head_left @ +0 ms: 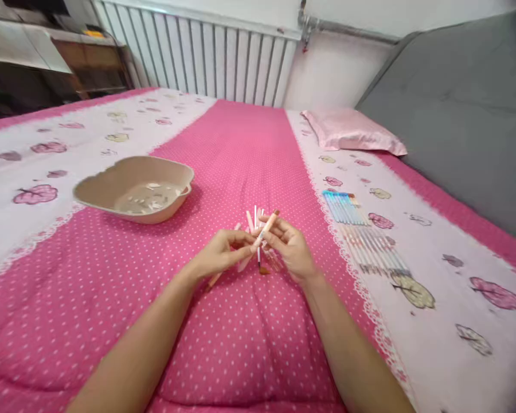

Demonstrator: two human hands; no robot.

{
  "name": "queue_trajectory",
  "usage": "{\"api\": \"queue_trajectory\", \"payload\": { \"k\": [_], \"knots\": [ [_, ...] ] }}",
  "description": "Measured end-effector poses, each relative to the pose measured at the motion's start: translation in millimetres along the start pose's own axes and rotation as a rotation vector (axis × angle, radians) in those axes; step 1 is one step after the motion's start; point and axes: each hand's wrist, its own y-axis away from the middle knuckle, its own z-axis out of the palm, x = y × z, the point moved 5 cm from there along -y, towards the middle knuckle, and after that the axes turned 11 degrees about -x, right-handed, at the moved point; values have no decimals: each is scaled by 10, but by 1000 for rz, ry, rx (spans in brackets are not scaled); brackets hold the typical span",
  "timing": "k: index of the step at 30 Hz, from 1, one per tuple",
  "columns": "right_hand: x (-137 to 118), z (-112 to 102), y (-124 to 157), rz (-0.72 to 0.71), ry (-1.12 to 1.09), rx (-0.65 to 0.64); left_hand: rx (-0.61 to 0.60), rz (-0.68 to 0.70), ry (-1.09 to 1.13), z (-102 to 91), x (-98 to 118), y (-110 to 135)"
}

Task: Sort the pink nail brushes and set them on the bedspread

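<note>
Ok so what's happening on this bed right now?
Someone's left hand and right hand hold a pale pen-like stick over a loose cluster of sticks on the pink bedspread. A beige basin to the left contains small pale pieces. To the right, a blue set and a pinkish set of slim sticks lie in rows.

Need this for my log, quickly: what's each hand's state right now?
Left hand: closed, pinching the lower end of a pale pen-like stick.
Right hand: closed, fingers on the same stick.
</note>
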Motion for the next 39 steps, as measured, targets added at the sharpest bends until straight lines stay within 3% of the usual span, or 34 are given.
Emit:
{"api": "queue_trajectory", "payload": {
  "k": [39],
  "knots": [
    [-4, 26, 15, 10, -37, -78, -140, -7, 115, 41, -13, 21]
  ]
}}
